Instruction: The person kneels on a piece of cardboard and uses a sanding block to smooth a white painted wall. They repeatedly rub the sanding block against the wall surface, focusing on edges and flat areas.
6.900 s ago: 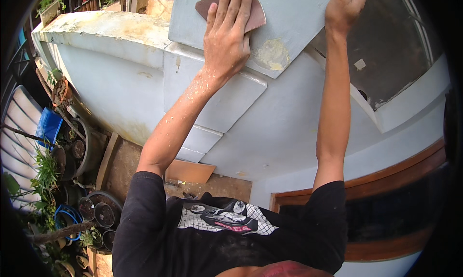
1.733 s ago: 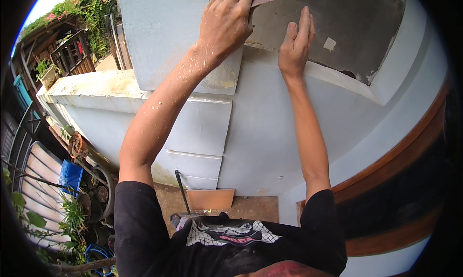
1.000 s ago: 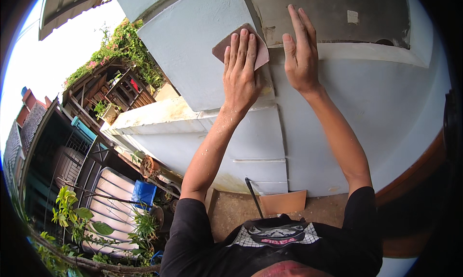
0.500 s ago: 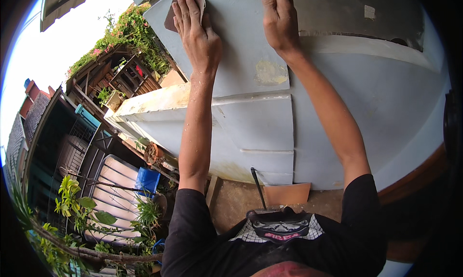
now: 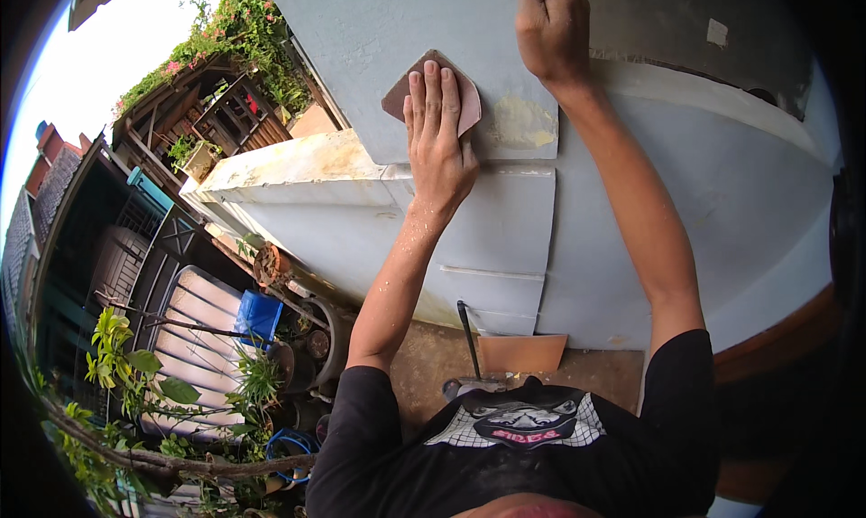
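Observation:
My left hand (image 5: 438,148) presses a square of reddish-brown sandpaper (image 5: 467,105) with flat fingers against a pale blue-grey painted surface (image 5: 352,40), left of a worn yellowish patch (image 5: 519,121). White flecks dot my left forearm. My right hand (image 5: 552,35) is raised by the upper right edge of that surface, its fingers stretched upward and partly cut off by the frame; whether the fingertips touch it I cannot tell.
A white ledge (image 5: 284,161) runs left from the panel. Potted plants (image 5: 293,369), a blue bin (image 5: 260,315) and a barred pale panel (image 5: 194,365) crowd the lower left. An orange board (image 5: 523,354) leans low against the wall, beside a black pole (image 5: 467,333). A dark pane (image 5: 686,40) is upper right.
Since half a second ago my left hand and the sandpaper have moved down and rightward across the surface. My right hand has shifted slightly right in the frame.

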Demonstrator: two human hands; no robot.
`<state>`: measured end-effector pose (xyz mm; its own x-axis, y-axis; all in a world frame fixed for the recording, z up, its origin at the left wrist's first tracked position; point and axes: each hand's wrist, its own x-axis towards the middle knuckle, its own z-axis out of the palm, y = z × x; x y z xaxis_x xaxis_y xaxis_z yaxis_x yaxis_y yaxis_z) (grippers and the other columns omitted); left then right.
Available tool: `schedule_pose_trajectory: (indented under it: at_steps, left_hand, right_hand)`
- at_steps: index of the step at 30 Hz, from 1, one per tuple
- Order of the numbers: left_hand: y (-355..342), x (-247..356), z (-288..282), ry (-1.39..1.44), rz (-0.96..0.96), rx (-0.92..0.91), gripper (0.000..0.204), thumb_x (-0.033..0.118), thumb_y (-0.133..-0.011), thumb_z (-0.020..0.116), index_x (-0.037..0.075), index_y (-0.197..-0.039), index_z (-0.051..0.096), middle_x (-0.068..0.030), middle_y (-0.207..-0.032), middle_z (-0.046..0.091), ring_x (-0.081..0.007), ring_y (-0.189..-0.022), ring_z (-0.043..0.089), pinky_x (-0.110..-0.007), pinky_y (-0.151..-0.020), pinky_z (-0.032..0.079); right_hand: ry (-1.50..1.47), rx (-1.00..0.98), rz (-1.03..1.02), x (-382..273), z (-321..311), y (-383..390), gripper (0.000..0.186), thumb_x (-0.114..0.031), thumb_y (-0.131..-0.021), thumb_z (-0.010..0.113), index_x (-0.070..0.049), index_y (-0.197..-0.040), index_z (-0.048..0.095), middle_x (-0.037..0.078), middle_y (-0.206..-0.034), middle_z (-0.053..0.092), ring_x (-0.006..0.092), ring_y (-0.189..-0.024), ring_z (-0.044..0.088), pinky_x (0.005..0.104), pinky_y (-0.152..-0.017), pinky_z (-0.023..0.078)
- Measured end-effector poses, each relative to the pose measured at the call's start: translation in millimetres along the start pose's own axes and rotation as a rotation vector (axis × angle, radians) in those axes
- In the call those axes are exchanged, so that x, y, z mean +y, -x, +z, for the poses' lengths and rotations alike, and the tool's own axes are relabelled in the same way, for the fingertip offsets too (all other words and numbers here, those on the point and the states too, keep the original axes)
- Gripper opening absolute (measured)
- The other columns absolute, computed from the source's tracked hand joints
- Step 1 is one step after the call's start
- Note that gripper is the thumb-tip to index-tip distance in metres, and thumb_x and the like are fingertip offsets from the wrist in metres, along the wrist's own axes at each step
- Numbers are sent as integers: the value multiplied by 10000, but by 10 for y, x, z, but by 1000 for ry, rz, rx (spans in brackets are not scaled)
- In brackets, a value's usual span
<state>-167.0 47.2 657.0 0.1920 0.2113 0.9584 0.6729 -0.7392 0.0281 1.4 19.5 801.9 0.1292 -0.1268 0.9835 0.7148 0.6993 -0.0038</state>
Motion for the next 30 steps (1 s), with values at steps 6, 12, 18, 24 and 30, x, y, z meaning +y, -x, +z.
schedule_pose_trajectory:
  at_steps: [6,12,18,24,30]
  left_hand:
    - [-368,107,-68,96,-44,75,732,-38,-917,463,70,-1628,327,-146,-1714,248,-348,-1596,171,-531,-1286,118]
    - [-201,330,72,63,42,-33,798,-87,-836,433,62,-1616,359,-137,-1709,273,-336,-1593,198,-515,-1286,135]
    - [368,634,379,112,14,-215,817,-61,-843,457,82,-1635,311,-156,-1723,215,-389,-1600,122,-569,-1281,83]
    - [-170,622,210,106,-8,-51,808,-69,-873,449,59,-1648,256,-162,-1736,165,-395,-1605,75,-581,-1274,64]
    - [898,610,373,35,73,-348,810,-102,-837,454,89,-1619,362,-135,-1708,274,-374,-1588,190,-566,-1267,136]
  right_hand:
    - [3,31,15,19,38,61,554,-217,-1101,415,64,-1573,344,272,-1597,398,400,-1493,361,451,-1238,275]
    - [35,27,10,17,-86,83,555,-215,-1100,413,61,-1576,340,260,-1604,393,393,-1499,354,449,-1242,271]
    - [12,48,35,-100,-294,378,561,-214,-1097,416,77,-1570,337,255,-1612,384,384,-1511,336,449,-1247,262]
    - [45,113,192,-171,-637,487,556,-205,-1093,420,62,-1573,343,239,-1617,384,384,-1515,332,447,-1251,260]
    - [162,133,146,-133,-1007,854,537,-160,-1087,397,73,-1568,347,252,-1613,384,395,-1510,338,452,-1250,258]
